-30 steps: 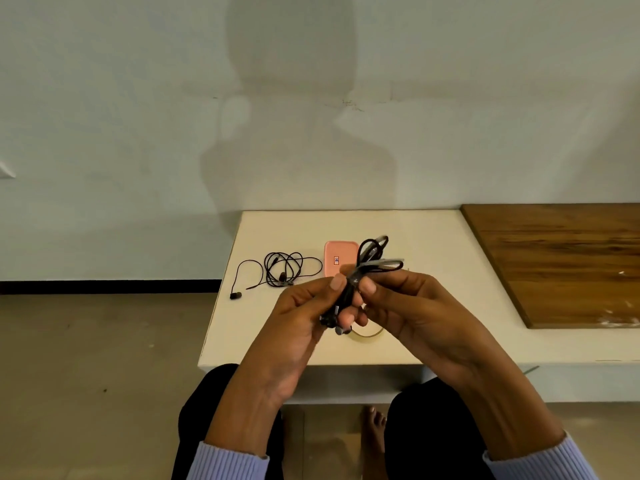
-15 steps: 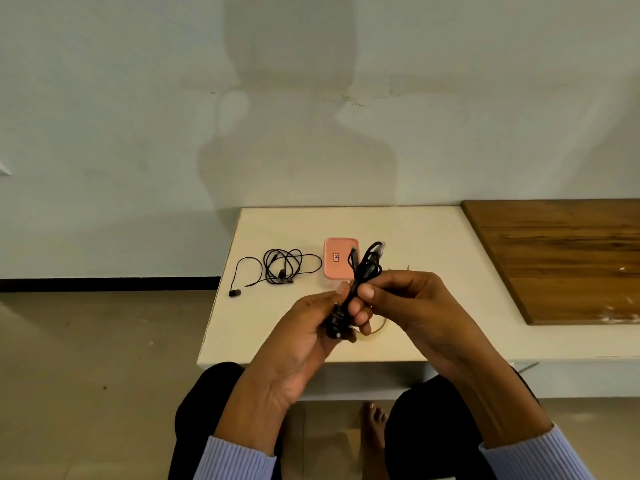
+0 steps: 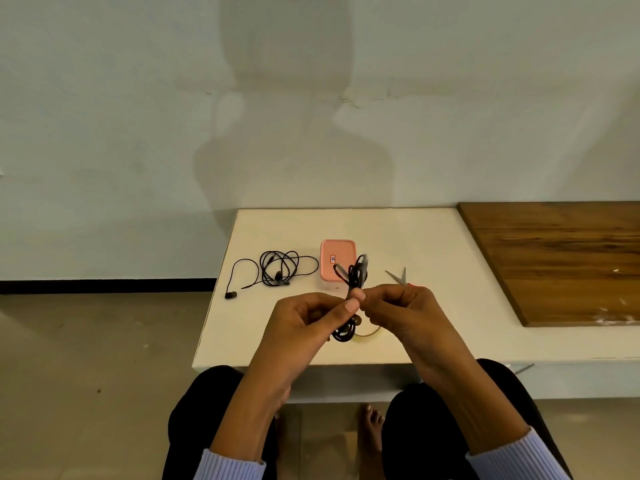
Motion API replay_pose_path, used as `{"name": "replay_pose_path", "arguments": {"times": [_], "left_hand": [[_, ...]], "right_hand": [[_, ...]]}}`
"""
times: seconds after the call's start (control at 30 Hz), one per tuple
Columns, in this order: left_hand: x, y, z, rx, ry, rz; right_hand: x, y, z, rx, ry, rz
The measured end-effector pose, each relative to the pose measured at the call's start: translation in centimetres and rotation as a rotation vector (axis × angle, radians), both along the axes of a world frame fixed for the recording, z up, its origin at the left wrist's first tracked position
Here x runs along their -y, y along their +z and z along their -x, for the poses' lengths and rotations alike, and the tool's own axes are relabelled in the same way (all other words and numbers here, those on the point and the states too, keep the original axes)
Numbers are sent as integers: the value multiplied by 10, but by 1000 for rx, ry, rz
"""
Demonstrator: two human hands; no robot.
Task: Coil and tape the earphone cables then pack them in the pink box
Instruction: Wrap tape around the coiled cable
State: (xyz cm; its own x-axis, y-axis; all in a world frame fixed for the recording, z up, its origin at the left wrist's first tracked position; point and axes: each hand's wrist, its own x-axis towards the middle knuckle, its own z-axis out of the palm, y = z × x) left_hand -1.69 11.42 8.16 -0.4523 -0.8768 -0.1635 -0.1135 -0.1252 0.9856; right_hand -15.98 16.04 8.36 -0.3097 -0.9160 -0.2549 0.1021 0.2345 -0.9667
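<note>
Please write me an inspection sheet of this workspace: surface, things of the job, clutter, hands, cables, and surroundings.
Surface: white table, mostly bare; a wooden board lies on its right part.
Job's things: coiled earphone bundle held above the table; pink box closed, behind the hands; scissors to the right of the box; a clear tape roll partly hidden under the hands.
Clutter: nothing seen.
Hands: left hand and right hand both pinch the bundle at its middle.
Cables: a second earphone lies loose on the table, left of the box, not yet taped.
Surroundings: plain wall, tiled floor, the person's knees and bare feet under the table edge.
</note>
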Motion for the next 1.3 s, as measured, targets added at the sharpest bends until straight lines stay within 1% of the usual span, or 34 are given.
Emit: {"name": "replay_pose_path", "arguments": {"times": [0.07, 0.17, 0.27, 0.37, 0.5, 0.57, 0.67, 0.73, 0.8, 0.87, 1.0, 1.07, 1.13, 1.3], "left_hand": [[-1, 0, 1, -43, -10, 21], [1, -3, 0, -151, -33, -43], [2, -3, -1, -233, -28, -144], [3, -5, -1, -259, -22, -197], [4, -6, -3, -246, -52, -222], [3, -5, -3, -207, -68, -194], [0, -4, 1, -59, -71, -60], [-1, -5, 4, -19, -35, 7], [0, -7, 6, -14, -8, 46], [0, -8, 6, -39, -7, 37], [-1, -7, 5, -169, -18, -103], [0, -6, 5, -238, -16, -167], [1, -7, 4, -270, -15, -187], [3, -10, 2, -271, -44, -197]], "right_hand": [[-1, 1, -1, 10, -6, 32], [-2, 5, 3, 81, 81, 65], [-2, 6, 6, 215, 162, 69], [0, 5, 2, 324, 147, 67], [0, 6, -3, 338, 134, 62], [0, 4, -4, 313, 91, 60], [0, 0, -6, 191, -8, 49], [1, -4, -8, 92, -54, 58], [1, -7, -9, 37, -88, 74], [2, -10, -9, 67, -92, 100], [3, -9, -10, 270, 4, 160], [3, -7, -10, 342, 60, 173], [3, -7, -11, 374, 98, 178], [4, -8, -8, 384, 148, 170]]}}
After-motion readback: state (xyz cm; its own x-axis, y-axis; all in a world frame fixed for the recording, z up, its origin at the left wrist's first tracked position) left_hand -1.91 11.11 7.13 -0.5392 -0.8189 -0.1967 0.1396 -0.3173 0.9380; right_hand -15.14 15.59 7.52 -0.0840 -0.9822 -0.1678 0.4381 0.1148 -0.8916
